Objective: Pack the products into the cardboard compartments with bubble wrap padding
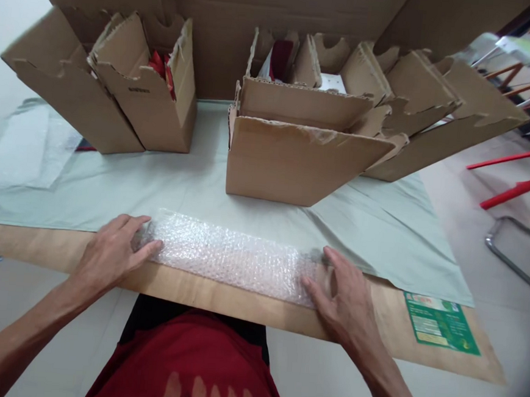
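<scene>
1. We rest our left hand (112,252) flat, fingers spread, on the left end of the bubble wrap (230,257).
2. Our right hand (344,290) presses the other end, gripping nothing.
3. The wrap lies along the table (36,243) edge.

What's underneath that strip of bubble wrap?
The bubble wrap lies partly on the pale green cloth and partly on the bare wooden tabletop. The left hand and right hand rest on its ends. Anything thin beneath it would be hidden.
</scene>
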### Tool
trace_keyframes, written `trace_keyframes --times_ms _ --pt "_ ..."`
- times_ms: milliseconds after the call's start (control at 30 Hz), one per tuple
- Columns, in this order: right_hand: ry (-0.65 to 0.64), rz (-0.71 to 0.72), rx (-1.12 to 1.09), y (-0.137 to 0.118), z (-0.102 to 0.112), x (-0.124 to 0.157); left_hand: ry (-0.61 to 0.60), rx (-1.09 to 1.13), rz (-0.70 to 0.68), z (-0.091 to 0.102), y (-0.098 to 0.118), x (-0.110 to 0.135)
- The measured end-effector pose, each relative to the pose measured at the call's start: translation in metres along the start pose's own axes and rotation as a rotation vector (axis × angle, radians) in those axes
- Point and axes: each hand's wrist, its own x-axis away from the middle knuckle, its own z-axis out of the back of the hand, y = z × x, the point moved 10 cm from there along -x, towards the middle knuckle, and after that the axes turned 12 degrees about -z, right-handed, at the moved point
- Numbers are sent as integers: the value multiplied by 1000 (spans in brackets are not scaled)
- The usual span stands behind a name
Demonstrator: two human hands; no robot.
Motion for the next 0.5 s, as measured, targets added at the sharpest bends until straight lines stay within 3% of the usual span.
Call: trace_keyframes --times_ms 100,200,267,400,500 --pt "-63 19 50 -5 -10 -9 -44 52 47 -8 -5 0" --pt "-100 55 -17 -21 -12 -16 -8 112 -7 -5 5 -5" --pt "-130 32 -139 -29 -6 -17 47 157 -14 5 9 -5" --pt "-257 -122 -364 -34 8 -4 55 205 117 29 -5 -8" --pt "-382 -122 -448 -58 5 17 124 120 58 57 -5 -37"
